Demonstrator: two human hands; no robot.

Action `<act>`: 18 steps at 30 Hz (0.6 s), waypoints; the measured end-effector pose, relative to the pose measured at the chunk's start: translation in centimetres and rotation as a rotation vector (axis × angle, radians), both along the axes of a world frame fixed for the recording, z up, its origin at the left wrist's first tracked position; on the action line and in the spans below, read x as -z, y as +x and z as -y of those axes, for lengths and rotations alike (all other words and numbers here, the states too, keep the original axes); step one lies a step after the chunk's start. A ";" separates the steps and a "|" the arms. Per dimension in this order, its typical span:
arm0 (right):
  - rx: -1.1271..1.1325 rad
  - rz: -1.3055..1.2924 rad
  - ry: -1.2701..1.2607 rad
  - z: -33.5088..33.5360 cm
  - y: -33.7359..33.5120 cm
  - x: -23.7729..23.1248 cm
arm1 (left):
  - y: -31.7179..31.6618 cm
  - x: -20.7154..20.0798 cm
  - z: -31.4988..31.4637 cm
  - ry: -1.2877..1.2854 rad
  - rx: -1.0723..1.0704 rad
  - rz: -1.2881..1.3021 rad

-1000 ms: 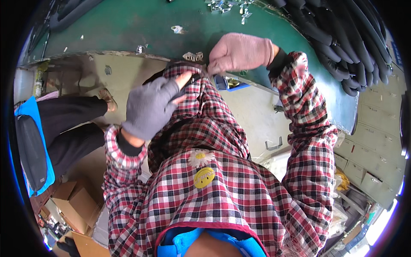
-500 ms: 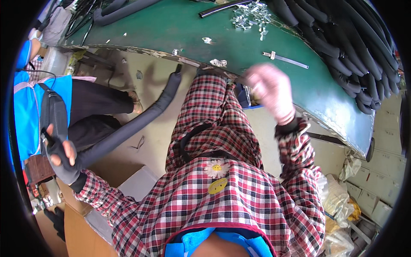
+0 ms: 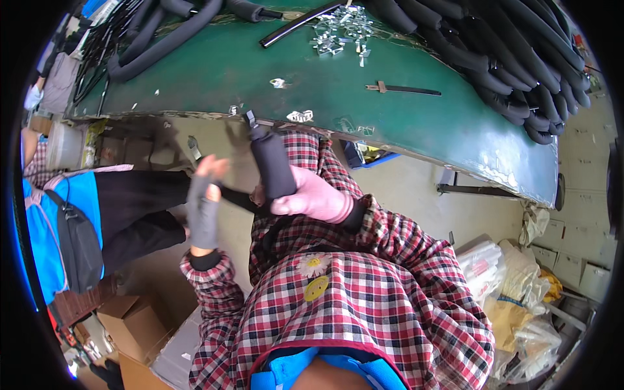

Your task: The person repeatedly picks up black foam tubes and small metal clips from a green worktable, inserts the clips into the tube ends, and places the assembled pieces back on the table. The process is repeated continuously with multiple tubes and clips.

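My right hand (image 3: pixel 312 195), in a pink glove, is closed around a black foam-sleeved tube (image 3: pixel 272 166) in front of my lap. A small shiny metal clip (image 3: pixel 251 119) shows at the tube's upper end, near the table edge. My left hand (image 3: pixel 207 205), in a grey fingerless glove, is raised just left of the tube. Its fingers are stretched out, somewhat blurred, and nothing shows in them. How the rest of the tube runs behind my hands is unclear.
Metal clips (image 3: pixel 341 32) lie piled on the green table (image 3: pixel 214 78), near a thin caliper-like strip (image 3: pixel 409 90). Black foam tubes (image 3: pixel 481 58) are heaped at the right. A person in blue (image 3: pixel 123 195) stands left. Cardboard boxes (image 3: pixel 133 325) and plastic bags (image 3: pixel 520 305) flank me.
My left hand has let go of the foam tube and moved right. My right hand has come down from the table edge and now grips the tube, whose end now shows a clip.
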State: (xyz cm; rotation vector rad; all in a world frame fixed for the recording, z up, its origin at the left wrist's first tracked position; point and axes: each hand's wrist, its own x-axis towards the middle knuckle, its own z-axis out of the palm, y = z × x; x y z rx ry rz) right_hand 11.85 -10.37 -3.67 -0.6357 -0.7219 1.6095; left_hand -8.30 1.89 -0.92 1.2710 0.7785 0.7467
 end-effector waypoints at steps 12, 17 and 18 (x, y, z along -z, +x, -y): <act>0.903 1.377 0.068 1.1 14.5 -8.4 | 5.9 -3.5 3.2 0.464 0.310 -0.546; 0.803 1.648 -0.133 -1.6 19.5 -6.1 | 6.9 -4.3 3.5 0.325 0.313 -0.525; 0.837 1.528 -0.142 -1.5 19.4 -5.5 | 6.8 -4.4 3.4 0.330 0.308 -0.523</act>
